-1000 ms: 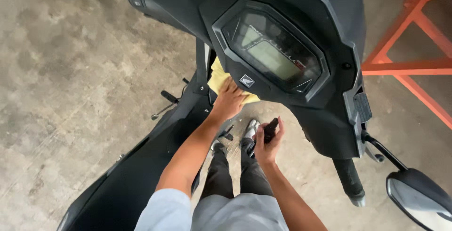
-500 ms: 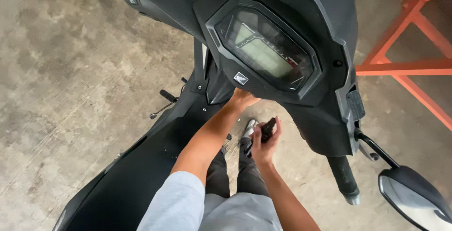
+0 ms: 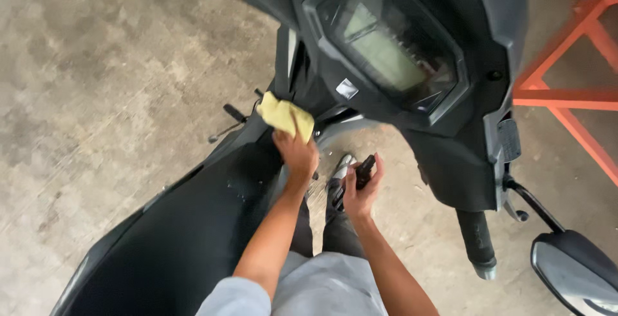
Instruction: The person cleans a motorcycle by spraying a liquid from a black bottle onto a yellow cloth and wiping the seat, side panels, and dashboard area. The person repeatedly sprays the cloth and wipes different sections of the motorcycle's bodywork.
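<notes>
Yellow soft cloth (image 3: 286,116), bunched into a lump, was gripped in the left hand (image 3: 295,153), whose fingers closed over its lower edge and pressed it against the black plastic inner panel of the scooter (image 3: 309,91), just below the handlebar cowl. The right hand (image 3: 359,190) was held lower and apart from the bodywork, curled around a small black oblong object (image 3: 364,170) that stuck up past the thumb; what kind of object it was could not be told. Both forearms were bare, coming out of pale grey sleeves. Left of the arms lay the smooth black seat (image 3: 187,239), with a few wet specks near its front. Above the hands sat the dark angular instrument cluster with a greenish display (image 3: 386,52). A black rubber handlebar grip (image 3: 477,242) and a rounded mirror (image 3: 576,271) showed at the lower right. Rough, stained grey concrete floor (image 3: 96,84) spread all around, and an orange-painted metal frame (image 3: 566,97) stood on it at the right edge.
</notes>
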